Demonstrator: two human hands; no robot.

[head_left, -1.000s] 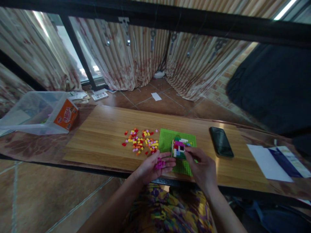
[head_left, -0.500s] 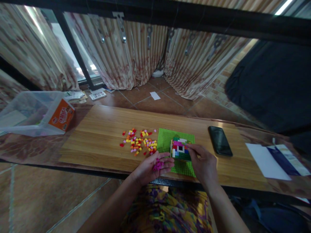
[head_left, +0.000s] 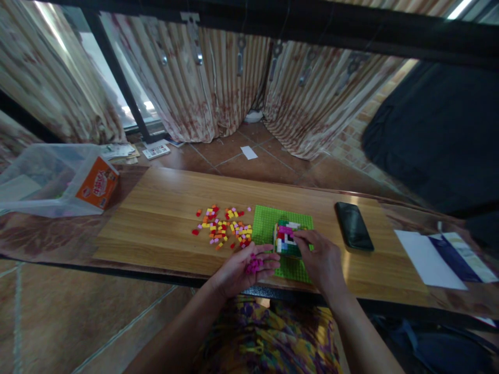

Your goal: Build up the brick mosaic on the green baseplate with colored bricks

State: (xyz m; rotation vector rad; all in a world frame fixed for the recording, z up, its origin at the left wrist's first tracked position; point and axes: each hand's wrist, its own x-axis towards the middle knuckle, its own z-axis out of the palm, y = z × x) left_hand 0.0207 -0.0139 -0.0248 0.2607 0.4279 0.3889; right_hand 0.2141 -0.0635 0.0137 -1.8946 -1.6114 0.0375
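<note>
My left hand [head_left: 249, 266] is palm up near the table's front edge, fingers extended, with a small heap of magenta toy bricks [head_left: 254, 264] resting in it. Its fingertips are beside a block of multicoloured toy bricks [head_left: 281, 242], built up on a green baseplate [head_left: 265, 218]. My right hand [head_left: 322, 259] reaches over the block from the right with thumb and finger pinched together. Those fingertips meet the top of the block beside a magenta row and hide part of its white square. Whatever is between them is too small to make out.
Loose red, yellow, orange and pink bricks [head_left: 222, 227] lie scattered left of the baseplate. A black phone [head_left: 354, 226] is on the wooden board to the right, with papers [head_left: 429, 265] beyond. A clear plastic bin [head_left: 58, 182] stands at the far left.
My right hand has shifted slightly left across the top of the block and now covers part of the white square. My left hand stays in place with the bricks.
</note>
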